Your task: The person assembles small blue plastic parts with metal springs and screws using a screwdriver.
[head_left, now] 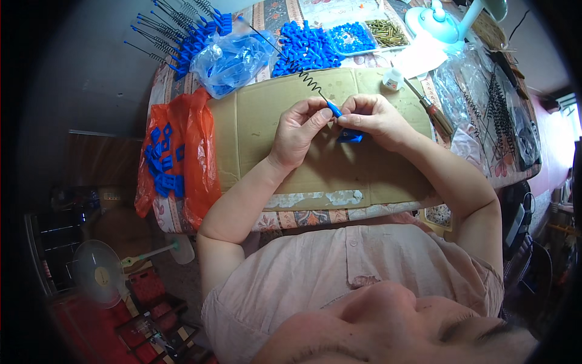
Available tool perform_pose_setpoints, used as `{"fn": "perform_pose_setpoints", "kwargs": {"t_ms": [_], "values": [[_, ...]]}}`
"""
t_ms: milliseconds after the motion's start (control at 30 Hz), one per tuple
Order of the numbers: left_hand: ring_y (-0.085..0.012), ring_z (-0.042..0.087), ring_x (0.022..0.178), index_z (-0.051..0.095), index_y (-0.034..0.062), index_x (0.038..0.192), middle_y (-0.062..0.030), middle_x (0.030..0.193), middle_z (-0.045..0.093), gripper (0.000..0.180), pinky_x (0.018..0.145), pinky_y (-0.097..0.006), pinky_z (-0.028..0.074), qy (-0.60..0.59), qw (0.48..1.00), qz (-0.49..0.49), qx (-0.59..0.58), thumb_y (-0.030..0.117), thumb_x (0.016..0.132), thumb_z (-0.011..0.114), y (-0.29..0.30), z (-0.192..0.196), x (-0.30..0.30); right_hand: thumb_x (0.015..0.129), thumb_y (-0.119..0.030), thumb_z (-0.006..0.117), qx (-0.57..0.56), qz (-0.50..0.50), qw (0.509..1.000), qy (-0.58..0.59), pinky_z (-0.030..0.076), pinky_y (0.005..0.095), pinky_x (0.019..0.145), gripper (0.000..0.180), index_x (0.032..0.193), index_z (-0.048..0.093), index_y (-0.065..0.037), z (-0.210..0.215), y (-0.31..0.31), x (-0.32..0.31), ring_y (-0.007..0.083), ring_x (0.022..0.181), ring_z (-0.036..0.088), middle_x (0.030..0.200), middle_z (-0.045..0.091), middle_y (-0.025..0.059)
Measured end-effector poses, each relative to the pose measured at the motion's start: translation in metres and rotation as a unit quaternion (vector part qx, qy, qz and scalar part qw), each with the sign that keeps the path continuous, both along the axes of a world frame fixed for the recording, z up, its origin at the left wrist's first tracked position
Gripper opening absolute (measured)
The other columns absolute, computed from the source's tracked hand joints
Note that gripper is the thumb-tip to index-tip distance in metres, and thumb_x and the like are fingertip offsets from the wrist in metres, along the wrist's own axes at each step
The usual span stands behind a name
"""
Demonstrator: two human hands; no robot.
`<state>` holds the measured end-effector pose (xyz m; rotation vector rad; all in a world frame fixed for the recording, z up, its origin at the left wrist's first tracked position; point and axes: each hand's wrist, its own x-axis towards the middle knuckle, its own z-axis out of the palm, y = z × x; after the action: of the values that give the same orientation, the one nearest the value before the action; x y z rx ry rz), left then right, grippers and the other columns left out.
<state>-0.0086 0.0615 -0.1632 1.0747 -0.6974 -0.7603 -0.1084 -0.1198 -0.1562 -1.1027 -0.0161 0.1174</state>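
Over the cardboard sheet [273,158], both my hands are closed around the lower end of a thin black coiled wire rod [310,80]. The rod slants up to the far left and ends in a small blue tip. At its near end is a blue tapered sleeve [334,109], pinched between thumb and fingers of my left hand [297,130]. My right hand [376,121] pinches close beside the sleeve's lower end, its fingertips partly hiding the join. Just under the right fingers shows a blue plastic bracket [350,137]; whether it is joined to the sleeve is hidden.
Blue sleeves [306,48] lie heaped at the back, beside trays of small blue parts [353,37] and brass-coloured pins [387,33]. Left are blue brackets [163,159] on a red bag [203,139] and upright coiled rods [194,39]. Right: a screwdriver [438,116], white bottle [393,79], lamp [433,24].
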Motion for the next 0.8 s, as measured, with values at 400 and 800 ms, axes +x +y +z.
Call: {"fn": "perform_pose_setpoints", "kwargs": {"t_ms": [400,800], "values": [[-0.0111,0.060,0.095,0.064,0.0027,0.105,-0.0043,0.101,0.065,0.013,0.088,-0.027,0.046,0.006,1.000,0.019,-0.004,0.009,0.095,0.057,-0.0007,0.0002,0.0004,0.087,-0.014,0.069,-0.026,-0.012,1.000,-0.006,0.050,0.0245,0.069,0.014,0.089,0.062,-0.002,-0.0002,0.0039,0.0006,0.0088,0.076,0.062,0.085,0.066,0.0038],[-0.0113,0.060,0.094,0.064,0.0018,0.108,-0.0039,0.102,0.064,0.016,0.085,-0.026,0.048,0.001,1.000,0.006,-0.011,0.008,0.095,0.056,0.0005,0.0006,0.0021,0.092,-0.019,0.063,-0.057,-0.002,0.998,-0.004,0.051,0.0252,0.075,0.023,0.103,0.065,0.002,0.0046,0.0027,-0.0006,0.0096,0.078,0.063,0.087,0.068,0.0053]]}}
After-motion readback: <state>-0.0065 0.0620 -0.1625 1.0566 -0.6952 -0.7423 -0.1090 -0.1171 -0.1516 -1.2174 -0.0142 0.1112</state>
